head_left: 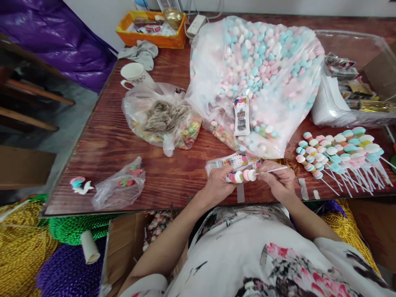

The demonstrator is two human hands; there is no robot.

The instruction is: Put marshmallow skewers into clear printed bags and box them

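- A reddish-brown wooden counter [102, 144] stands against a pale wall [95, 14], with a large clear bag [260, 78] of pink, white and blue puffs lying across it.
- The person's left hand [218, 183], just in front of the large clear bag, is curled around the left end of a row of puffs [246, 176].
- The right hand [278, 179], also in front of that bag, pinches a thin white stick [278, 168] between thumb and fingers; its free end points rightward.
- The row of puffs sits between both hands, in front of the bag; how far the stick enters it cannot be told.
- Printed labels [221, 162] lie between the left hand and the bag; a small printed packet [241, 117] rests on the bag's near part.
- To the bag's right and nearer lies a pile of loaded sticks [343, 150]; a clear tub [334, 117] of packets stands right of it.
- Just left of the bag is a smaller bag [133, 103] with a brown cloth [167, 116] on top.
- Farther left of the large bag are a white mug [134, 73], a grey cloth [145, 51] and a little bag [107, 194]; an orange tray [151, 40] stands beyond its left side.
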